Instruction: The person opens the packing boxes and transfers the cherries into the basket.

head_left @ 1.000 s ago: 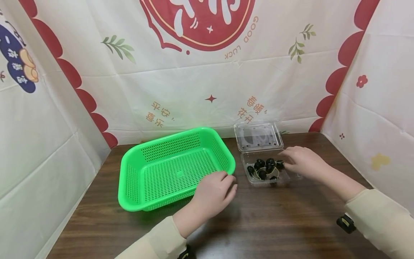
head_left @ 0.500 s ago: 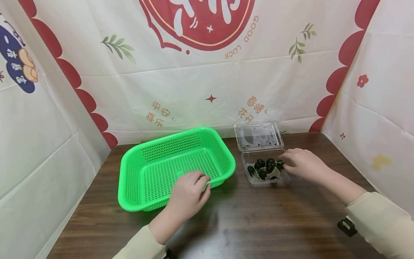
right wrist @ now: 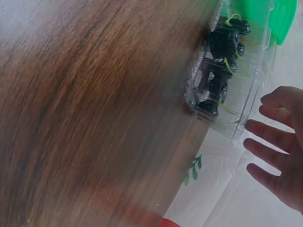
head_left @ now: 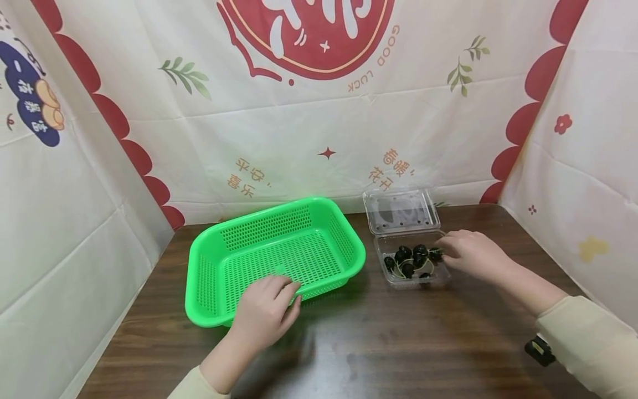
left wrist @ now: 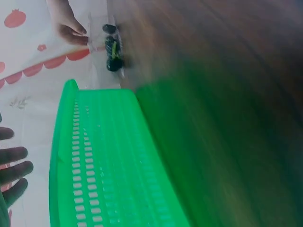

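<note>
A clear plastic clamshell box (head_left: 399, 280) stands with its lid (head_left: 401, 210) folded back. Inside lie several dark, round, glossy fruits (head_left: 420, 254) with thin green stems; their exact kind is hard to tell. My right hand (head_left: 471, 252) is at the box's right side, fingers spread in the right wrist view and holding nothing. Left of the box is a green plastic basket (head_left: 356, 260) with perforated walls and nothing inside. Over its near rim hovers my left hand (head_left: 264, 307), its fingers loosely extended around nothing; whether it touches the rim cannot be told.
Both containers stand on a dark wood-grain table (head_left: 389, 354), toward its back edge. A printed white cloth (head_left: 309, 127) hangs behind the table and along both sides.
My left hand has moved left along the basket's near side, away from the box. The right hand has stayed almost in place beside the box. Basket and fruits have not moved.
</note>
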`<action>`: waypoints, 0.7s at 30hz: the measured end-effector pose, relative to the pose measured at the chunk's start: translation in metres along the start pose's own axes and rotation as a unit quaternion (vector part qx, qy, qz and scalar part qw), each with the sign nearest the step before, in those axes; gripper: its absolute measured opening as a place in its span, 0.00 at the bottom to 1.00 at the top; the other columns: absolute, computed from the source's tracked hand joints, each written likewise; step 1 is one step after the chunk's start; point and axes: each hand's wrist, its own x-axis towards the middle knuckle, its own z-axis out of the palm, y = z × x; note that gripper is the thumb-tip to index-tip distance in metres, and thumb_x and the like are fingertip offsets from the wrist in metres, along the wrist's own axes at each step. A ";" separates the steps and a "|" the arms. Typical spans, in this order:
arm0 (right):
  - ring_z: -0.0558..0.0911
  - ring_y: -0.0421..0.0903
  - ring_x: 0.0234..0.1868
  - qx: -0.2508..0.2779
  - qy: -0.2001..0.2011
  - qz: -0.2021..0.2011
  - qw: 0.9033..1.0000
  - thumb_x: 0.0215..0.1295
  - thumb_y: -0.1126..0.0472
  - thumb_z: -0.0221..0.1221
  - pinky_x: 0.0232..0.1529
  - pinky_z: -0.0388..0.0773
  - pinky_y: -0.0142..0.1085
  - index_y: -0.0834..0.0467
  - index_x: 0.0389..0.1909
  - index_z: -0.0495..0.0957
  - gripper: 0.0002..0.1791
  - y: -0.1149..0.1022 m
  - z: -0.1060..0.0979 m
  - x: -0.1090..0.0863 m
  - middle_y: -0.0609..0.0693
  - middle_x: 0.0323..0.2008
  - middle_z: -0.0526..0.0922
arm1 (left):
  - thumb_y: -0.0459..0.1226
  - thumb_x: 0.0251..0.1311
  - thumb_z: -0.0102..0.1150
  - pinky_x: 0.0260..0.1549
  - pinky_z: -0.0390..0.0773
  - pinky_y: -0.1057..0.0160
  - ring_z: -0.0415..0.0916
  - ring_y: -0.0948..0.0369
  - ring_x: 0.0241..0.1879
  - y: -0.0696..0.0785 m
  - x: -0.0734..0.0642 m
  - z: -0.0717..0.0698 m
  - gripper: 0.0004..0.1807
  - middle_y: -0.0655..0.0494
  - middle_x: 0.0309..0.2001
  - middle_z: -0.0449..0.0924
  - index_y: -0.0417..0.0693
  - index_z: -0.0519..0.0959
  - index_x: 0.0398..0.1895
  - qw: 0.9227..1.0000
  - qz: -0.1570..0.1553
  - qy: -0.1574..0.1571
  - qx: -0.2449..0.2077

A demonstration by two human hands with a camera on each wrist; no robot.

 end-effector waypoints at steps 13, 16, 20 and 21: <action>0.81 0.57 0.40 -0.011 0.014 0.003 1.000 0.55 0.64 0.66 0.40 0.75 0.55 0.61 0.42 0.84 0.12 0.009 0.009 -0.002 0.54 0.37 0.83 | 0.39 0.67 0.46 0.25 0.80 0.52 0.80 0.51 0.29 -0.023 -0.022 -0.028 0.16 0.50 0.32 0.81 0.39 0.83 0.33 0.997 -0.073 0.021 0.015; 0.81 0.57 0.39 -0.015 0.017 -0.001 1.000 0.54 0.64 0.66 0.40 0.75 0.55 0.62 0.41 0.84 0.12 0.011 0.010 -0.001 0.54 0.36 0.83 | 0.40 0.67 0.46 0.26 0.80 0.51 0.80 0.50 0.30 -0.031 -0.027 -0.033 0.17 0.49 0.32 0.82 0.39 0.83 0.33 0.995 -0.096 0.018 0.019; 0.81 0.56 0.38 -0.017 0.020 -0.008 1.000 0.54 0.65 0.66 0.39 0.75 0.54 0.62 0.40 0.84 0.12 0.011 0.012 0.000 0.53 0.35 0.83 | 0.40 0.67 0.46 0.27 0.79 0.49 0.80 0.49 0.30 -0.042 -0.035 -0.041 0.18 0.48 0.31 0.82 0.38 0.83 0.34 0.990 -0.134 0.016 0.030; 0.81 0.56 0.38 -0.018 0.020 -0.009 1.000 0.54 0.65 0.66 0.39 0.75 0.54 0.62 0.40 0.84 0.12 0.012 0.012 0.001 0.53 0.35 0.83 | 0.40 0.66 0.46 0.28 0.79 0.49 0.80 0.48 0.30 -0.045 -0.037 -0.043 0.17 0.47 0.31 0.82 0.38 0.82 0.34 0.989 -0.143 0.015 0.035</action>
